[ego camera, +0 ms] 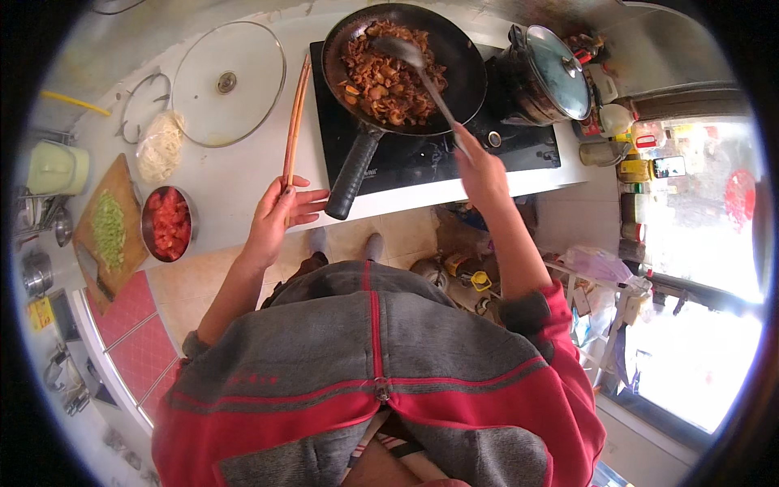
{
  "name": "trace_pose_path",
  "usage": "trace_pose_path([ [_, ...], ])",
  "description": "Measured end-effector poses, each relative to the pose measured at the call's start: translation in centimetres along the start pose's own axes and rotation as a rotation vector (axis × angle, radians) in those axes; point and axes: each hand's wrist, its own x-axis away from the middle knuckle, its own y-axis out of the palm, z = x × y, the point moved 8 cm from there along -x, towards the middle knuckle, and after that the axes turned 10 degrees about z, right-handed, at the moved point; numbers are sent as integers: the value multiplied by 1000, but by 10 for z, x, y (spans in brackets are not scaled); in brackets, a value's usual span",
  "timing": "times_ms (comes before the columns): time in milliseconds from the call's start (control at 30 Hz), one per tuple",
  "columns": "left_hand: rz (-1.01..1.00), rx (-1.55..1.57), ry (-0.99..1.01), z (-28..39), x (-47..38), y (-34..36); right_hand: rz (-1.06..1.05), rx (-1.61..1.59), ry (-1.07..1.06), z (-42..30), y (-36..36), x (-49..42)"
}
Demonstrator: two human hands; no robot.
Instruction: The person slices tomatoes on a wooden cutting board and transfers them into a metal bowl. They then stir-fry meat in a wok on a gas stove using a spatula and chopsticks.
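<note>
My right hand (482,168) is closed around the handle of a metal cooking spoon (398,51), whose bowl rests in browned chopped food (389,85). The food lies in a black wok (462,67) on a black glass cooktop (401,164). In my left hand (280,204) is a pair of wooden chopsticks (296,122), held near their lower ends with the tips pointing away from me; some fingers are spread. That hand is just left of the wok's black handle (356,173) and does not grip it.
A glass lid (228,115), a plastic bag of pale noodle-like food (161,146) and a metal bowl of chopped red food (169,225) lie left. Beyond is a cutting board (131,249) with chopped green vegetable and a knife. A lidded pot (517,91) stands right of the wok.
</note>
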Motion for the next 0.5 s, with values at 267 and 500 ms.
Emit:
trace_pose_path([
  [267,7,49,66,-2,-4,-9,-34,188,-43,32,-11,23],
  [500,30,45,29,-9,-1,-10,-91,170,-59,7,3,16],
])
